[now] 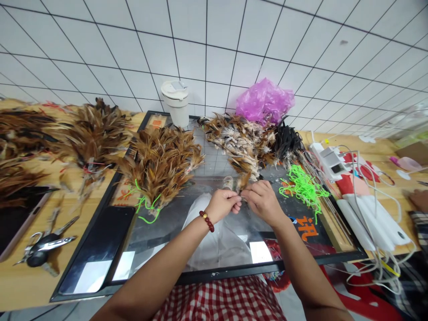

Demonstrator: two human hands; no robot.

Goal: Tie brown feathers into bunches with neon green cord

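Above the glass-topped board, my left hand point(224, 205) and my right hand point(262, 200) meet with their fingertips pinched together. Between them a small brown feather point(243, 180) sticks up, its lower end hidden by the fingers. Just beyond lies a loose heap of brown and whitish feathers point(234, 133). Left of my hands is a big pile of brown feathers point(163, 156), with bright green strings hanging from its near end. A tangle of green strings point(302, 187) rests to the right of my right hand.
A white lidded cup point(176, 103) and a pink plastic bag point(265, 100) stand by the tiled wall. Two phones lie at left, one on the board point(100, 249), near keys point(47, 245). Chargers, cables and white power banks point(374, 218) crowd the right, with another person's hand point(419, 200) beyond.
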